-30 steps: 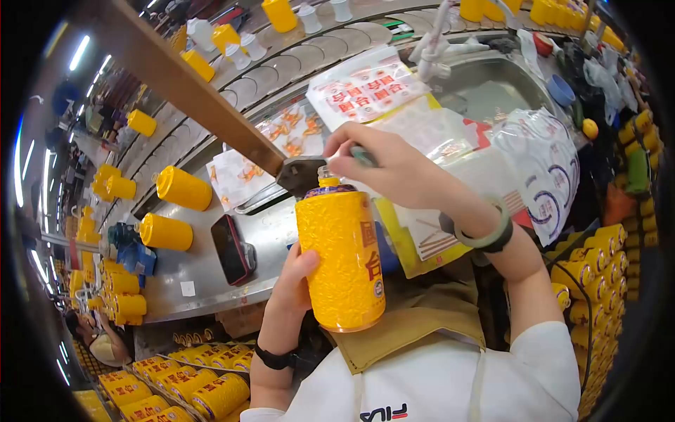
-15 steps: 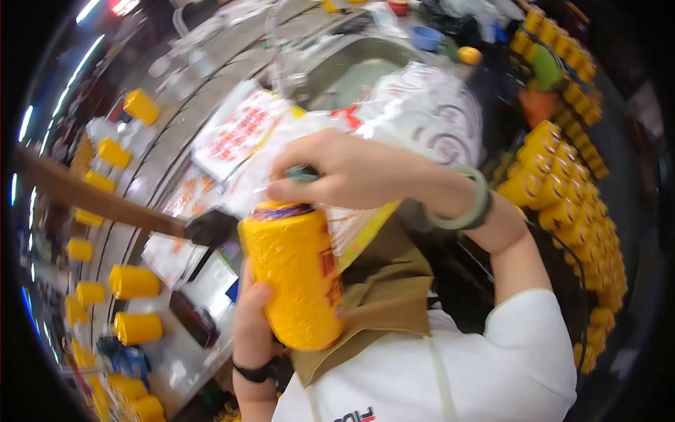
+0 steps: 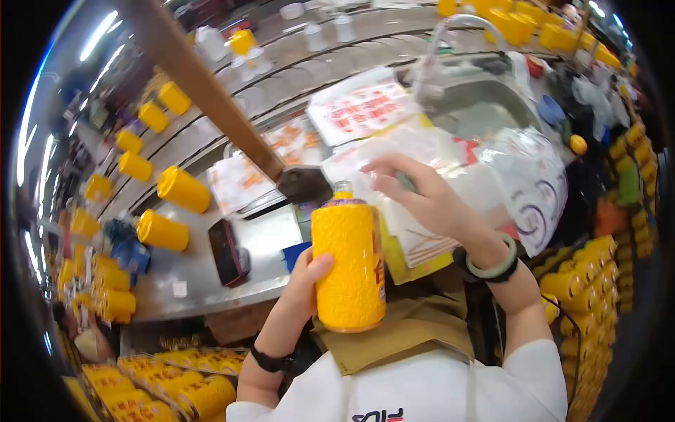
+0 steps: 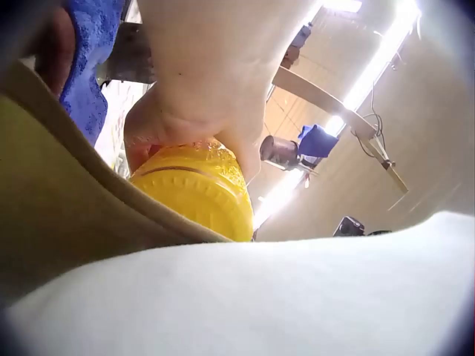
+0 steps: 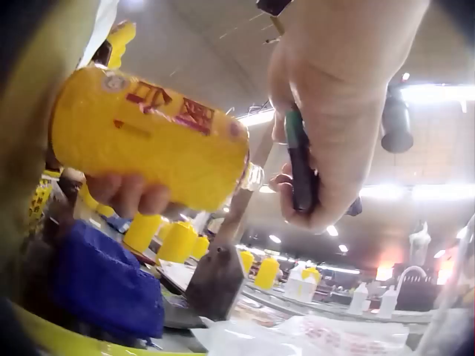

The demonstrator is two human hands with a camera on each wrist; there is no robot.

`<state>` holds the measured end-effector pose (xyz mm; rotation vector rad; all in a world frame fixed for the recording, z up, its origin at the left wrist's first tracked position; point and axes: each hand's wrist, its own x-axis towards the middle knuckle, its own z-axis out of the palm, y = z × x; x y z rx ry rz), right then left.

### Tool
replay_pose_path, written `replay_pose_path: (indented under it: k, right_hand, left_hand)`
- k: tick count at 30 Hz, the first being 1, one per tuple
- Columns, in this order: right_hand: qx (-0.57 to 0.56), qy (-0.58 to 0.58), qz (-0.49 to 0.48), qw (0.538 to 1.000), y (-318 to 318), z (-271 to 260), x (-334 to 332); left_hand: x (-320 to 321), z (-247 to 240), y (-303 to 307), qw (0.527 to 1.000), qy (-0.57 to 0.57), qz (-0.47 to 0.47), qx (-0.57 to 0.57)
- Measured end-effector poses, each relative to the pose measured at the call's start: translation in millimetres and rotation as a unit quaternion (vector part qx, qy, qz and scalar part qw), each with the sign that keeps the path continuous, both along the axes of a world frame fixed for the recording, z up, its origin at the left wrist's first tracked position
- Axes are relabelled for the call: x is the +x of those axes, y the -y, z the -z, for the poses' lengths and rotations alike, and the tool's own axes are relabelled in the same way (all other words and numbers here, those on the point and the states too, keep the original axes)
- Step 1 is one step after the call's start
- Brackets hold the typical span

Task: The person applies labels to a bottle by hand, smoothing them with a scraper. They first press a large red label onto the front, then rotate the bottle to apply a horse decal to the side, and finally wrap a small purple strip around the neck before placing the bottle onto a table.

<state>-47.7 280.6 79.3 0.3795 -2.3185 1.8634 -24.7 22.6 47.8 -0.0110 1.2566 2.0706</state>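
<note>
Right wrist view: left hand (image 5: 130, 195) grips yellow bottle (image 5: 148, 144), right hand (image 5: 338, 126) grips partly hidden dark object (image 5: 300, 167).

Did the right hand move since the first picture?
Yes. The right hand has moved rightward, away from the dark block on the wooden bar; a gap now shows between them.

Phone (image 3: 226, 253) on counter (image 3: 158, 285), bag (image 3: 531, 186) right of papers (image 3: 365, 109), sink (image 3: 485, 105) behind bag

bar (image 3: 219, 105) beside bottle (image 3: 348, 267), gap toward right hand (image 3: 425, 200)
</note>
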Motion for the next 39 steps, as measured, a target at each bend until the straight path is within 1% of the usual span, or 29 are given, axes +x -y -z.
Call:
replay_pose_path:
  k: [1, 2, 3, 4, 5, 6, 7, 8, 9, 11, 12, 14, 15, 16, 17, 18, 19, 21, 23, 24, 26, 28, 29, 31, 32, 34, 37, 38, 39]
  right_hand:
    - [-0.008, -0.006, 0.021, 1.000, -3, -1, -1]
    - [0.014, -0.022, -0.007, 1.000, -6, 3, -6]
    - [0.040, -0.035, -0.023, 0.998, -10, 5, -7]
    - [0.079, 0.016, -0.040, 0.996, -14, -17, 5]
    - [0.067, 0.039, -0.021, 0.997, -16, -24, 12]
    - [0.052, -0.026, -0.003, 0.998, -18, -16, 13]
    - [0.137, -0.111, -0.005, 0.984, -28, -25, 20]
    - [0.160, -0.024, -0.003, 0.987, -35, -42, 37]
    - [0.156, 0.056, -0.035, 0.986, -38, -63, 53]
    - [0.167, 0.019, 0.010, 0.986, -43, -75, 85]
    - [0.168, 0.021, 0.026, 0.985, -51, -75, 101]
    - [0.214, -0.130, 0.183, 0.951, -57, -72, 147]
    - [0.224, -0.109, 0.229, 0.941, -71, -72, 176]
    - [0.237, -0.098, 0.307, 0.917, -78, -80, 211]
    - [0.263, -0.058, 0.387, 0.882, -84, -93, 245]
    - [0.296, -0.054, 0.458, 0.836, -96, -96, 278]
    - [0.322, -0.053, 0.532, 0.781, -100, -103, 309]
    - [0.403, -0.011, 0.654, 0.640, -103, -114, 362]
    - [0.442, 0.076, 0.729, 0.517, -106, -109, 400]
    - [0.442, 0.076, 0.729, 0.517, -112, -99, 415]
    - [0.494, 0.161, 0.758, 0.395, -134, -64, 441]
    - [0.484, 0.212, 0.760, 0.379, -161, -17, 465]
    - [0.483, 0.210, 0.759, 0.383, -172, 3, 471]
    - [0.449, 0.272, 0.759, 0.384, -189, 40, 478]
    - [0.449, 0.270, 0.758, 0.389, -198, 58, 480]
    - [0.421, 0.312, 0.755, 0.394, -214, 91, 483]
    - [0.426, 0.262, 0.762, 0.412, -231, 133, 483]
    - [0.449, 0.320, 0.741, 0.384, -242, 148, 486]
    - [0.451, 0.321, 0.710, 0.434, -252, 162, 500]
  left_hand:
    - [5, -9, -4, 0.999, -0.025, -0.003, -0.022]
    - [8, -12, -9, 0.998, -0.050, 0.008, -0.037]
    - [8, -4, -8, 0.998, -0.057, 0.022, -0.016]
    - [9, -11, -17, 0.996, -0.080, 0.028, -0.008]
    - [2, -11, -20, 0.993, -0.102, 0.054, 0.002]
    - [-9, -7, -18, 0.987, -0.132, 0.092, -0.029]
    - [-11, 3, -14, 0.982, -0.174, 0.055, -0.052]
    - [-18, 1, -16, 0.974, -0.199, 0.077, -0.075]
    - [-33, 16, -8, 0.956, -0.264, 0.088, -0.095]
    - [-25, -13, -33, 0.930, -0.301, 0.192, -0.090]
    - [-26, -15, -49, 0.927, -0.303, 0.207, -0.084]
    - [-21, -16, -71, 0.848, -0.469, 0.241, -0.059]
    - [-15, -24, -86, 0.846, -0.468, 0.250, -0.057]
    - [-10, -39, -99, 0.830, -0.497, 0.248, -0.055]
    - [-7, -48, -108, 0.814, -0.524, 0.245, -0.053]
    - [-10, -44, -110, 0.802, -0.550, 0.225, -0.063]
    - [-12, -39, -113, 0.802, -0.549, 0.228, -0.059]
    - [-15, -33, -117, 0.847, -0.482, 0.219, -0.049]
    - [-12, -31, -120, 0.856, -0.466, 0.219, -0.044]
    - [-8, -31, -123, 0.855, -0.467, 0.219, -0.043]
    - [-5, -30, -125, 0.863, -0.454, 0.221, -0.024]
    - [-6, -29, -123, 0.865, -0.446, 0.225, -0.037]
    - [-7, -29, -122, 0.868, -0.438, 0.229, -0.048]
    - [-10, -30, -119, 0.869, -0.439, 0.223, -0.050]
    - [-10, -29, -117, 0.872, -0.438, 0.211, -0.059]
    - [-11, -31, -112, 0.875, -0.438, 0.192, -0.074]
    - [-9, -43, -106, 0.878, -0.429, 0.183, -0.109]
    - [-10, -40, -104, 0.879, -0.431, 0.181, -0.095]
    - [-14, -33, -101, 0.879, -0.436, 0.169, -0.087]
